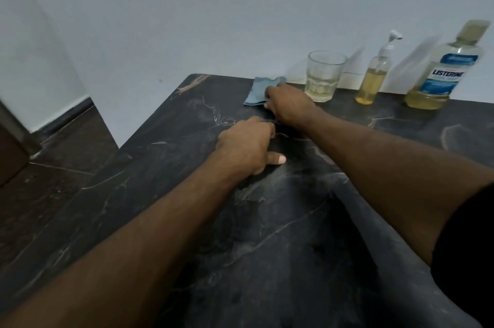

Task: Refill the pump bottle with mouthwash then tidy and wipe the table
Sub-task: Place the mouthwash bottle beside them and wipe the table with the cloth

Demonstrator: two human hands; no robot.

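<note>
A folded blue cloth (256, 91) lies near the back edge of the dark marble table (280, 221). My right hand (290, 104) reaches across and grips the cloth's right side, hiding part of it. My left hand (248, 144) rests on the table just in front, fingers curled under and thumb out, holding nothing. To the right along the wall stand a glass tumbler (324, 75) with a little yellow liquid, a clear pump bottle (374, 79) about two-thirds full of yellow mouthwash, and a capped Listerine bottle (445, 68) with a low level of liquid.
A pale wall runs behind the table. The table's left edge drops to a dark tiled floor (61, 162). A brown furniture edge (10, 140) shows at far left.
</note>
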